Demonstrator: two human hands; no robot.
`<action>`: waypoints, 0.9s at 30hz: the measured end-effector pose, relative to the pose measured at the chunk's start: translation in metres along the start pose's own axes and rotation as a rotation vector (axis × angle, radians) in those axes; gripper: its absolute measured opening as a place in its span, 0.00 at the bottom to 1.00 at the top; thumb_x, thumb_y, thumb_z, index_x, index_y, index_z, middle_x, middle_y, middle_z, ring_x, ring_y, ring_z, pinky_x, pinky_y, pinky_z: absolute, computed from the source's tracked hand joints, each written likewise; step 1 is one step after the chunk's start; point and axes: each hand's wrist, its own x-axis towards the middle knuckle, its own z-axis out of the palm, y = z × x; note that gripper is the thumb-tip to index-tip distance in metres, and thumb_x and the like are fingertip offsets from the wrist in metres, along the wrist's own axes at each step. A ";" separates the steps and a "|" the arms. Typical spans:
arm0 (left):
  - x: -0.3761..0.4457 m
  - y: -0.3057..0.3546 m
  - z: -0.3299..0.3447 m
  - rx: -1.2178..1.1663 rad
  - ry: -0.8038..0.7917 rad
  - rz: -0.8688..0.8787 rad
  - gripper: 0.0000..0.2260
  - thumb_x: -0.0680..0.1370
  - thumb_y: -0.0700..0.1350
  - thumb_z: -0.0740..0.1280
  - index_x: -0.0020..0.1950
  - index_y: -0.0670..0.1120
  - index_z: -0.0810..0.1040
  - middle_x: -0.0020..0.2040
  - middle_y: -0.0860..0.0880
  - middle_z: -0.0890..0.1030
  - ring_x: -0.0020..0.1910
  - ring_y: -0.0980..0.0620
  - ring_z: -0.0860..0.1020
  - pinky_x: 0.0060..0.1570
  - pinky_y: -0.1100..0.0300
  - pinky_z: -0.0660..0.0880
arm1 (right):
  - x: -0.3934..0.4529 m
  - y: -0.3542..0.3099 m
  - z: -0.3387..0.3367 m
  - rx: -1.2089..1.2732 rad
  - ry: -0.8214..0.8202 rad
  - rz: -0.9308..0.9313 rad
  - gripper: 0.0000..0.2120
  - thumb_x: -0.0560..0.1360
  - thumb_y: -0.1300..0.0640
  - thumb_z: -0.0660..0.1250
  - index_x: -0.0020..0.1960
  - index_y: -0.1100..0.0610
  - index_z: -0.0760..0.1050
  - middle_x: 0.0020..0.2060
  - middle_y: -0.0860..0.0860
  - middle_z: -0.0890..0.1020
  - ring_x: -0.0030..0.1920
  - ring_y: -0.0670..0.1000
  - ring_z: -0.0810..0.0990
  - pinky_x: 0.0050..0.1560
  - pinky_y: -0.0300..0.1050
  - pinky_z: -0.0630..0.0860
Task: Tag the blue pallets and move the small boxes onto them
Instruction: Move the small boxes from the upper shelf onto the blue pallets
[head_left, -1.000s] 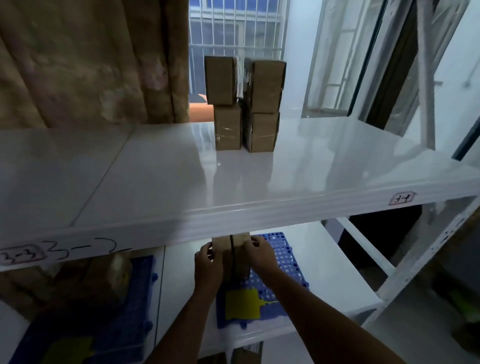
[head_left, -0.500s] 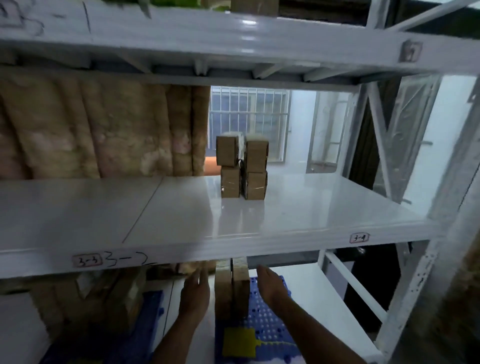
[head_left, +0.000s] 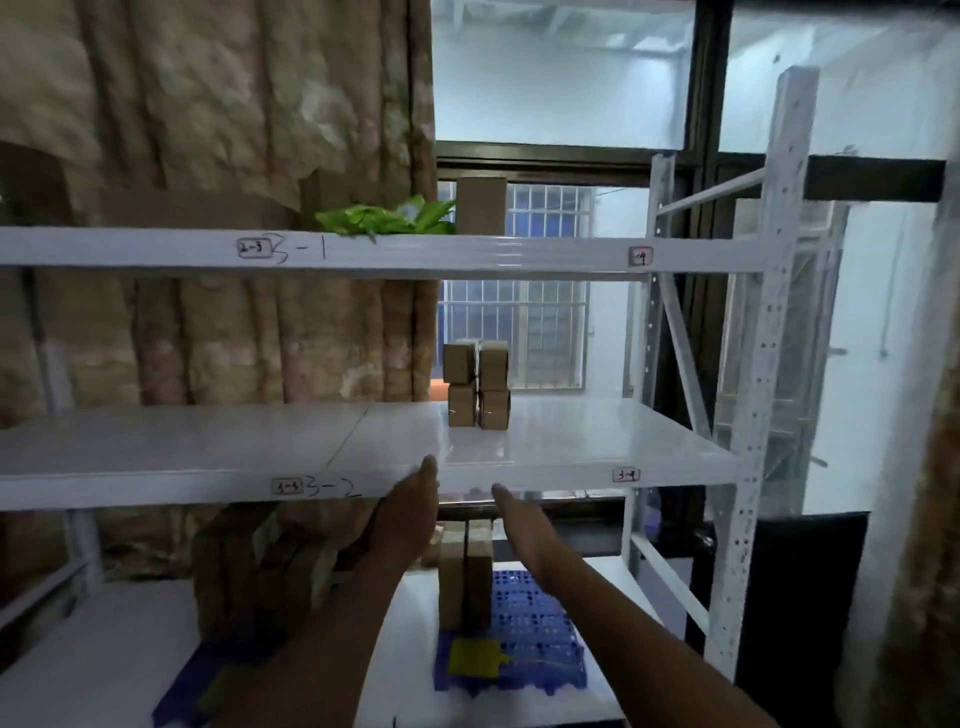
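Both the left hand (head_left: 410, 512) and the right hand (head_left: 519, 519) reach up at frame centre, fingers straight and empty, apart from two small boxes (head_left: 465, 577) on the blue pallet (head_left: 535, 639) with its yellow tag (head_left: 475, 657). Four more boxes (head_left: 477, 384) stand on the middle shelf (head_left: 571, 441). Half a second ago the hands flanked the pallet boxes lower down.
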 end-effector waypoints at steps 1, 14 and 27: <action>0.000 0.009 -0.002 -0.077 0.003 0.030 0.32 0.80 0.68 0.48 0.66 0.47 0.77 0.64 0.45 0.80 0.62 0.45 0.78 0.67 0.45 0.72 | -0.003 -0.005 -0.003 -0.006 0.010 -0.008 0.28 0.84 0.38 0.54 0.64 0.58 0.80 0.67 0.61 0.79 0.65 0.59 0.78 0.70 0.53 0.70; 0.127 0.049 -0.009 -0.399 0.063 0.031 0.17 0.81 0.61 0.57 0.58 0.50 0.77 0.51 0.51 0.80 0.51 0.52 0.78 0.52 0.57 0.69 | 0.119 -0.068 -0.024 0.068 0.374 -0.193 0.34 0.83 0.39 0.58 0.83 0.55 0.58 0.80 0.54 0.65 0.79 0.57 0.66 0.77 0.51 0.62; 0.334 0.056 0.039 -0.235 -0.008 0.213 0.25 0.77 0.64 0.59 0.65 0.50 0.79 0.53 0.51 0.83 0.52 0.51 0.80 0.51 0.57 0.75 | 0.294 -0.112 -0.007 0.076 0.601 -0.227 0.25 0.80 0.38 0.59 0.61 0.56 0.79 0.53 0.53 0.85 0.56 0.56 0.82 0.56 0.51 0.77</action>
